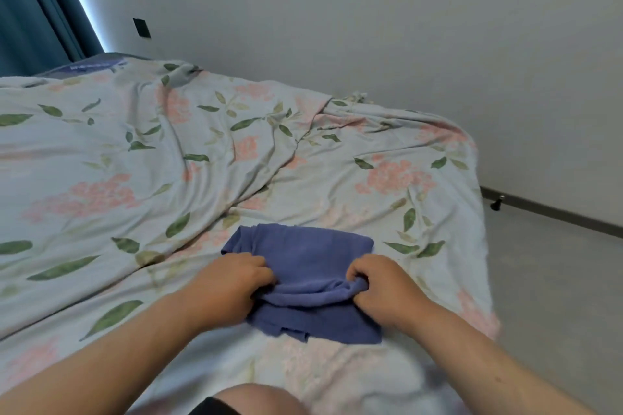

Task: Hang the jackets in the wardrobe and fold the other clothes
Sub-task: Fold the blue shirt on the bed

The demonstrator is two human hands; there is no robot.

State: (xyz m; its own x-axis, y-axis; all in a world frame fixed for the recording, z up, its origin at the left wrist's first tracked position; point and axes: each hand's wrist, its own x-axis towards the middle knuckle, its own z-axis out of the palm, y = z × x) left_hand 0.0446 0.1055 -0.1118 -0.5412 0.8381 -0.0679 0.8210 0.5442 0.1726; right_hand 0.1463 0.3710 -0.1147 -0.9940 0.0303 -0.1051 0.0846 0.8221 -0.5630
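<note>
A blue-purple garment (303, 256) lies partly folded on the flowered bed sheet (135, 162), near the bed's front edge. My left hand (229, 283) grips its left side with curled fingers. My right hand (381, 286) pinches a bunched fold at its right side. Between the two hands the cloth is lifted into a ridge, and a lower layer spreads flat beneath toward me.
The bed fills most of the view, its sheet wrinkled. A grey wall (371, 27) stands behind it, a teal curtain (30, 10) at the far left. Bare floor (556, 280) runs along the bed's right side. My knee (256, 401) shows at the bottom.
</note>
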